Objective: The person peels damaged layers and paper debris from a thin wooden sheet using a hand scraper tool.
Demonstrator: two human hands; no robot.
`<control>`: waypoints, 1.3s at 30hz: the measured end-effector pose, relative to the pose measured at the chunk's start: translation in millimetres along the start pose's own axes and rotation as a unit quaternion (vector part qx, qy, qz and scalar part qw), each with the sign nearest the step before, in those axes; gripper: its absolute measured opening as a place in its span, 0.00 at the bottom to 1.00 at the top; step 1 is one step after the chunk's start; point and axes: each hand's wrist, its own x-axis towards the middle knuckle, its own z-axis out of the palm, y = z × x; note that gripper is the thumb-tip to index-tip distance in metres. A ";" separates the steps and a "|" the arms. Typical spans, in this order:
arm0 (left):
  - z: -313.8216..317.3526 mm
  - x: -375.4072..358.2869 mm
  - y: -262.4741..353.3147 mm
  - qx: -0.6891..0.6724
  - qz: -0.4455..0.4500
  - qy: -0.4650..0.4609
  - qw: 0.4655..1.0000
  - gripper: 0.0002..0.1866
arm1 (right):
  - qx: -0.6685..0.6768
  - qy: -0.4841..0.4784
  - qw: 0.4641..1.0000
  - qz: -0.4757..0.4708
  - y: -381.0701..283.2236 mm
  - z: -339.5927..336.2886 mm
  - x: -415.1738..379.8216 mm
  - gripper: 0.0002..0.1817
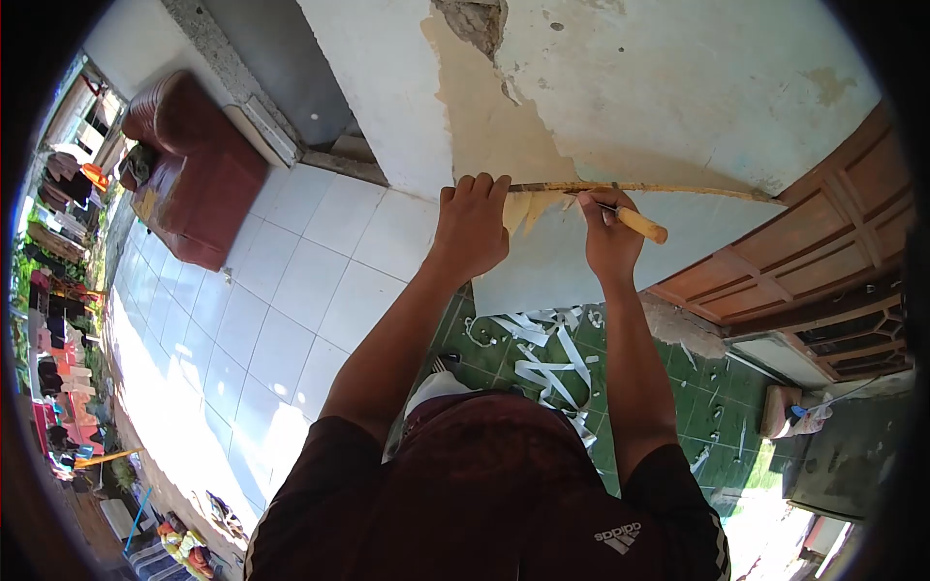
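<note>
My left hand is closed over the left end of a long, thin, worn wooden strip, its knuckles along the top edge. The strip runs rightward, bending slightly downward, along the top of a smooth pale sheet. In my right hand is a thin-shafted tool with a yellow wooden handle. Its handle points right and its tip points left, close under the strip. Whether the tip is a blade or a point is too small to tell. Behind the strip, the pale wall has a beige peeled patch.
White offcut strips litter the green tiled floor below. White tiles extend to the left, with a red-brown sofa on them. A panelled wooden door stands at right. Clothes hang outside at far left.
</note>
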 end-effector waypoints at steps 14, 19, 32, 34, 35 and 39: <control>1.3 -4.8 15.1 0.016 -0.052 0.006 0.998 0.30 | -0.065 -0.054 0.996 0.000 10.9 -12.7 -0.9 0.08; 2.1 -6.2 17.0 0.027 -0.053 0.012 0.998 0.30 | -0.016 -0.021 0.999 0.025 11.1 -8.1 -4.8 0.08; 1.0 -1.0 16.3 0.031 -0.051 -0.001 0.998 0.31 | -0.068 -0.064 0.995 -0.041 18.0 -12.1 1.7 0.09; 2.6 -5.3 17.3 0.031 -0.051 0.004 0.998 0.31 | -0.109 -0.087 0.990 0.026 29.4 -16.3 -4.8 0.09; 3.1 -9.6 18.6 0.026 -0.047 0.002 0.999 0.31 | -0.129 -0.100 0.984 0.063 34.9 -18.9 -10.3 0.09; -0.3 -8.7 18.5 0.026 -0.038 0.009 0.999 0.32 | -0.031 -0.026 0.999 0.015 19.4 -11.8 -21.8 0.09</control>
